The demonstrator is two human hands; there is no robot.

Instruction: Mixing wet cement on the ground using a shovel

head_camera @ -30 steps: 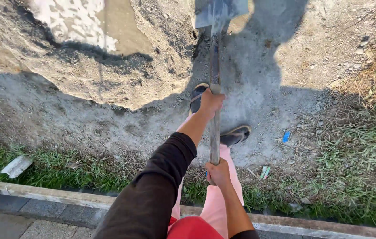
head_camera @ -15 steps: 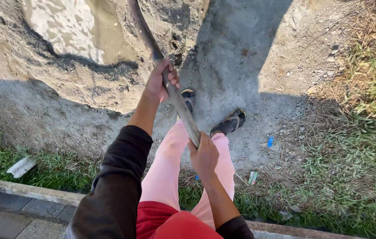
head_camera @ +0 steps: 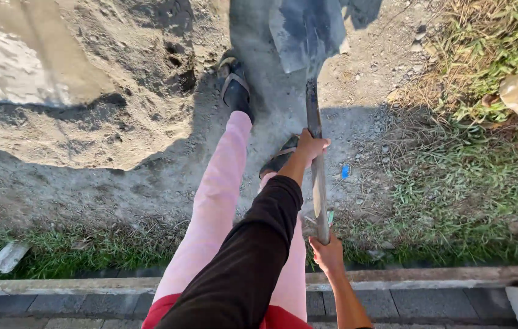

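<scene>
Gripping the shovel [head_camera: 315,152], the left hand [head_camera: 310,146] is clamped around the middle of the shaft and the right hand [head_camera: 327,254] is closed on its near end. It looks heavy at the front, stiff and long, so two spread holds suit it. Its dark, dusty blade hangs over bare gravelly ground beside a sand pile [head_camera: 82,116], above sandalled feet [head_camera: 237,88].

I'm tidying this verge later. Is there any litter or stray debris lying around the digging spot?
Yes: a small blue scrap lies on the dirt beside the shovel, a pale flat piece in the grass at left, and a crumpled beige object at right.
</scene>
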